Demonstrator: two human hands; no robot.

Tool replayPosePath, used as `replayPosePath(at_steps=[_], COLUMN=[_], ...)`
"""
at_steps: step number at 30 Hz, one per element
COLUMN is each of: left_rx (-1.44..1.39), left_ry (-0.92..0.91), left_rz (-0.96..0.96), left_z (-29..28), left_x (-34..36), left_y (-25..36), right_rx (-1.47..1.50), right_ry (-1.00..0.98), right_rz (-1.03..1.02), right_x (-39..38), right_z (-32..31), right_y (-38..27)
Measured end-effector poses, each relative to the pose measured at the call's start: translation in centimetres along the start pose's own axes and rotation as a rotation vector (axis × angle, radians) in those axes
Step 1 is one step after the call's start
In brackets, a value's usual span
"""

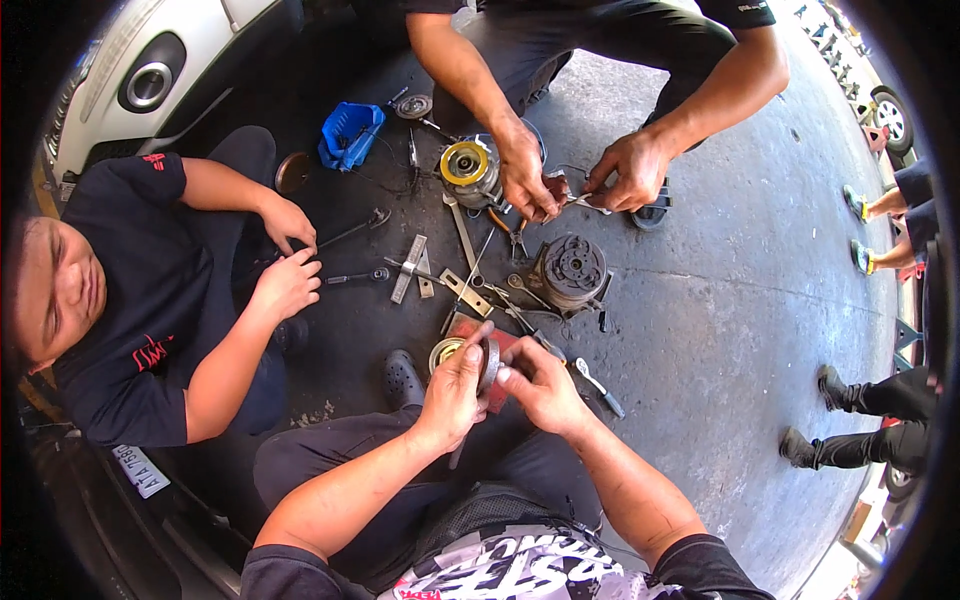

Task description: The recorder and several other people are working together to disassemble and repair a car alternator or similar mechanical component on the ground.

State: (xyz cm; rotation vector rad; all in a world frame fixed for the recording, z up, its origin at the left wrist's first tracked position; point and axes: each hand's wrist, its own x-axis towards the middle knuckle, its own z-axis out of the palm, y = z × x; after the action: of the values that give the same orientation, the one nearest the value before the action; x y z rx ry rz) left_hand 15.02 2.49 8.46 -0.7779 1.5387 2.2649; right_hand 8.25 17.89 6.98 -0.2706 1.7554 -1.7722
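Round metal part point(490, 362), grey and standing nearly on edge, is between the person's two bare hands, over the lap and near a red object beneath. Dark floor point(720, 300) spreads under everything; one white car point(120, 60) is at the upper left. Two co-workers crouch close by: one co-worker point(140, 300) at the left, hands brought together, and one co-worker point(620, 60) opposite, arms reaching down, both hands on a small silvery piece. Two more people show only as legs at the right edge.

Both own forearms rise from the lower edge and converge. The left hand point(452, 395) grips the part, index finger extended up along it and thumb against its near side. The right hand point(548, 385) has curled fingers and its thumb at the part's right side; whether it pinches the rim or something small there, I cannot tell.

Beyond lie two drum-shaped units: one dark unit point(572, 270), and one silvery unit point(466, 165) with a yellow ring. Then come one blue container point(345, 138), one crossed metal tool point(410, 268), one long wrench point(463, 238), two ratchets point(360, 276) point(598, 387) and one pair of orange-handled pliers point(514, 238).
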Motion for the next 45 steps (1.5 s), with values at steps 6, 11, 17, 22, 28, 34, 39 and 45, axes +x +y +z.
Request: replayPosePath(at_steps=[6,11,17,22,28,34,39,45], left_rx=[-0.032,-0.021,-0.068,-0.096,-0.058,-0.229,-0.317,-0.279], left_ry=[0.009,0.059,0.066,0.042,0.021,-0.005,-0.085,-0.132], left_rz=[0.004,0.003,-0.032,-0.065,-0.062,-0.062,-0.089,-0.046], left_z=[-0.2,0.0,0.0,-0.3,-0.6,-0.7,-1.7,-2.1], left_x=[0.1,0.4,0.5,0.8,0.9,0.5,0.6,0.4], left_y=[0.5,0.9,1.4,1.1,1.1,2.1,3.0,3.0], right_rx=[-0.153,0.116,0.248,0.136,0.052,0.539,0.777,0.911], right_ry=[-0.102,-0.031,0.086,-0.075,-0.026,0.322,0.461,0.392], right_rz=[-0.047,0.295,0.103,0.235,-0.005,0.268,0.070,-0.156], right_x=[0.6,1.3,1.6,1.9,2.1,6.5,11.2,13.3], right_z=[0.5,1.0,0.5,0.1,0.6,-3.6,-8.4,-9.6], right_y=[0.4,0.8,0.0,-0.2,0.5,0.8,0.7,0.7])
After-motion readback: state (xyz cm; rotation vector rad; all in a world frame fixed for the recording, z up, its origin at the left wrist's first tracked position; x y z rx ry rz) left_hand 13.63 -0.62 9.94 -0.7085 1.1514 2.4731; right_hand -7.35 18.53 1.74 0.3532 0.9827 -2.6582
